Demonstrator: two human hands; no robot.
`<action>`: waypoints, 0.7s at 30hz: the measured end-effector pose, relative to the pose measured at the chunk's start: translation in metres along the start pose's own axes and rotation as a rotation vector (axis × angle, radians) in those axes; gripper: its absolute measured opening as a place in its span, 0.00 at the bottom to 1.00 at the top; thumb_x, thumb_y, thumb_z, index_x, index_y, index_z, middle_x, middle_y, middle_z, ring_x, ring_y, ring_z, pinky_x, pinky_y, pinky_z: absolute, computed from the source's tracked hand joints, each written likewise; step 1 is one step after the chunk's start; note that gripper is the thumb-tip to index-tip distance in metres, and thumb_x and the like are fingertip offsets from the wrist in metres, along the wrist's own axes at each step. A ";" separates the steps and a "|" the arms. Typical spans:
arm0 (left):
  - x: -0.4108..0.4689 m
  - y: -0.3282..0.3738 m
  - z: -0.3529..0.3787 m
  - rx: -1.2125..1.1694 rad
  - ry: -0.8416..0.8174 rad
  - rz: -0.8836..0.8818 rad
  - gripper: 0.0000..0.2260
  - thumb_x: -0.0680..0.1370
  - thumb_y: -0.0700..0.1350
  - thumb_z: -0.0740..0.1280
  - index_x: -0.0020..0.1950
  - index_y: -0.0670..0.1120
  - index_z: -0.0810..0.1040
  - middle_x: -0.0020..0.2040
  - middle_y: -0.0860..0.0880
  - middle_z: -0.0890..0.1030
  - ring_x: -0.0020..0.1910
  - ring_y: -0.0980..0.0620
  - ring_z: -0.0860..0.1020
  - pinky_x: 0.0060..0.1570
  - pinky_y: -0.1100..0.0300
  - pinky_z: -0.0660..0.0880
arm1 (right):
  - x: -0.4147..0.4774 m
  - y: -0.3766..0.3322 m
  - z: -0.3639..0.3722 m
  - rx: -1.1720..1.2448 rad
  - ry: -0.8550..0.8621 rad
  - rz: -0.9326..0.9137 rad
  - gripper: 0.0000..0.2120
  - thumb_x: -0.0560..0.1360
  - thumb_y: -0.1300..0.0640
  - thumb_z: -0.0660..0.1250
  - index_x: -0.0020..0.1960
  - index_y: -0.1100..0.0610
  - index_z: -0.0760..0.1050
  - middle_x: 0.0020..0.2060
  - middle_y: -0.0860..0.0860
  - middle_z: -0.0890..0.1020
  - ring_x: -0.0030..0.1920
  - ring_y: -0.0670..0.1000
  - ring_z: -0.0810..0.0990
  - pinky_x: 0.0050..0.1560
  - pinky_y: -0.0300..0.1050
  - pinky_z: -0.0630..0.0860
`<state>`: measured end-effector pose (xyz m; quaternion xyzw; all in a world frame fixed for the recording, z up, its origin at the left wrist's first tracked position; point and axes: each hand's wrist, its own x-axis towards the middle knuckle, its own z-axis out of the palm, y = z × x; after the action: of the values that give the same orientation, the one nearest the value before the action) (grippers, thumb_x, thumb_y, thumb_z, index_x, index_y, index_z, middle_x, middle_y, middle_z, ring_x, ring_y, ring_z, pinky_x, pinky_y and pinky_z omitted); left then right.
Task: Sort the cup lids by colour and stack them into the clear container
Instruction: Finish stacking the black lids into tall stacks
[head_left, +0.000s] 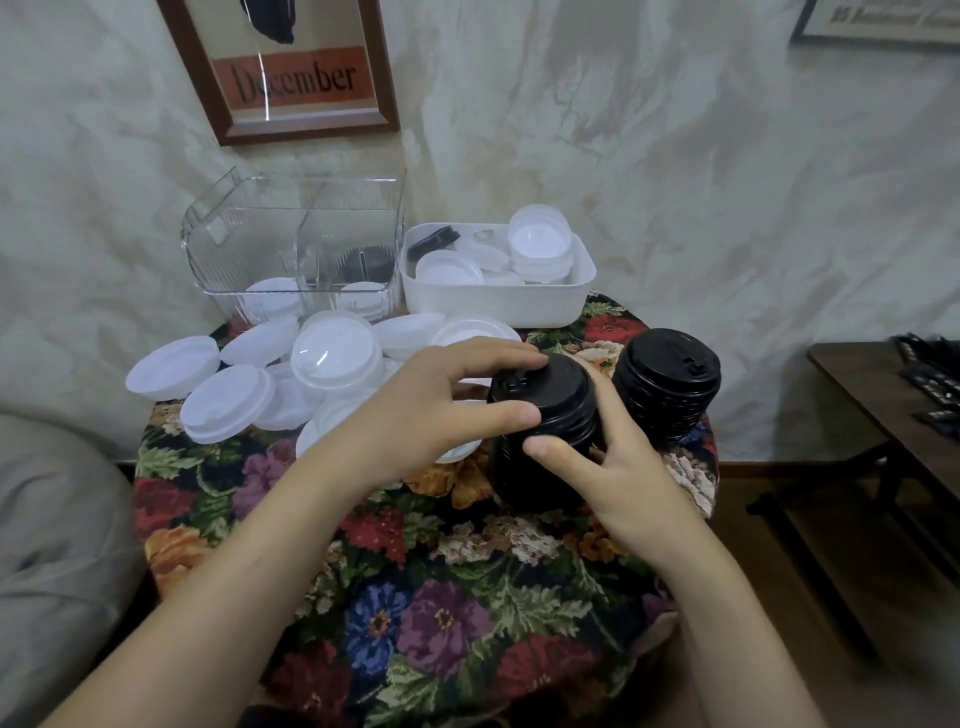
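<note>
Near black stack (558, 387) on the bench (415, 597), gripped by both: left hand (441, 410) curled over it, fingers on the top lid and thumb on the side; right hand (618, 467) pinching it lower down, thumb in front, fingers behind.

Probably squaring the stack for the carry. Press lightly from above, squeeze evenly on the ribs and lift straight up, so as not to knock the second black stack (667, 384) just beside. Aim for the clear container (244, 244) at the back left, into the compartment with the dark pile.

Counted:
- two black stacks on the bench
- about nine loose white lids (228, 402), some half hidden
- in the clear container, two low white piles and one dark pile
- in the white bin (493, 304), one black lid (434, 240) and at least five white
</note>
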<state>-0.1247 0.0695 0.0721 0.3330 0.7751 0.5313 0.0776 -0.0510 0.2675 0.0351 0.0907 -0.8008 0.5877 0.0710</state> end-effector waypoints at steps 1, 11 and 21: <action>0.000 -0.001 0.001 0.007 0.002 0.008 0.20 0.75 0.48 0.75 0.66 0.52 0.82 0.67 0.58 0.80 0.68 0.60 0.76 0.67 0.58 0.75 | 0.000 0.003 -0.002 -0.008 -0.005 0.005 0.37 0.74 0.41 0.74 0.78 0.41 0.62 0.67 0.33 0.76 0.69 0.36 0.73 0.67 0.35 0.70; -0.005 -0.003 0.006 0.042 0.005 0.023 0.19 0.78 0.47 0.74 0.69 0.53 0.80 0.70 0.60 0.76 0.71 0.63 0.72 0.67 0.64 0.72 | 0.000 0.008 -0.006 0.017 -0.028 -0.005 0.43 0.69 0.24 0.65 0.80 0.34 0.56 0.75 0.31 0.66 0.75 0.34 0.64 0.72 0.39 0.66; -0.015 -0.013 0.032 -0.059 0.077 -0.034 0.28 0.73 0.51 0.78 0.71 0.60 0.75 0.71 0.59 0.76 0.72 0.57 0.73 0.74 0.48 0.69 | 0.000 0.006 -0.002 0.107 0.035 -0.013 0.21 0.79 0.46 0.63 0.72 0.37 0.65 0.61 0.27 0.77 0.66 0.33 0.74 0.60 0.26 0.70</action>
<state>-0.1039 0.0825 0.0441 0.2967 0.7672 0.5648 0.0668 -0.0520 0.2712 0.0301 0.0894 -0.7662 0.6308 0.0837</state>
